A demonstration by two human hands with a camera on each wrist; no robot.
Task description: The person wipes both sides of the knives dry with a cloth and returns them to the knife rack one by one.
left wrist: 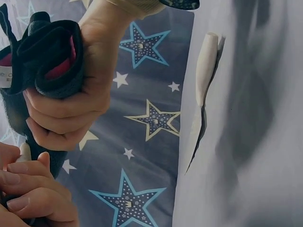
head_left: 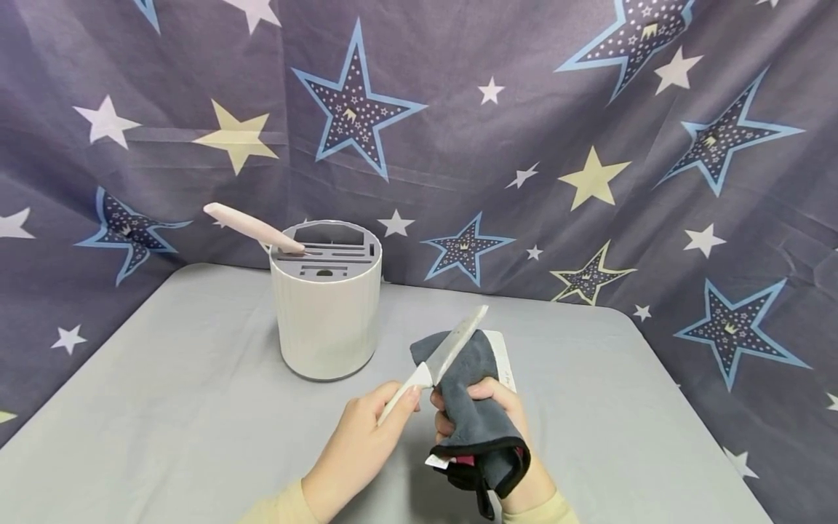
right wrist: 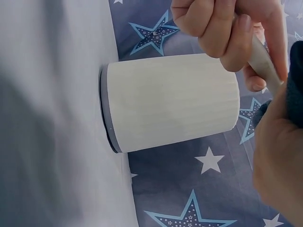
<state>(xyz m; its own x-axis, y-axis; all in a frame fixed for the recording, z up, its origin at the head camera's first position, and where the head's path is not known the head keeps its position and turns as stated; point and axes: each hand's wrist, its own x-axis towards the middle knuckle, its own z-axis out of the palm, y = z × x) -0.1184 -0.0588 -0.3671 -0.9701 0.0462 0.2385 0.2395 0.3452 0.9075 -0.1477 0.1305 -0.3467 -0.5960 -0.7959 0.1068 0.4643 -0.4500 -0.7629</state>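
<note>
My left hand grips a kitchen knife by its white handle. Its blade tilts up and to the right, lying across a dark grey cloth in the head view. My right hand holds that cloth bunched, thumb on top and fingers curled round the far side. The cloth has a black edge, a hanging loop and a white label. On the table in the left wrist view lies another knife with a pale handle.
A round cream knife block with a slotted grey top stands left of centre on the grey table. A pink-handled knife leans out of a slot. Behind the cloth shows a white flat piece. A star-patterned curtain hangs behind.
</note>
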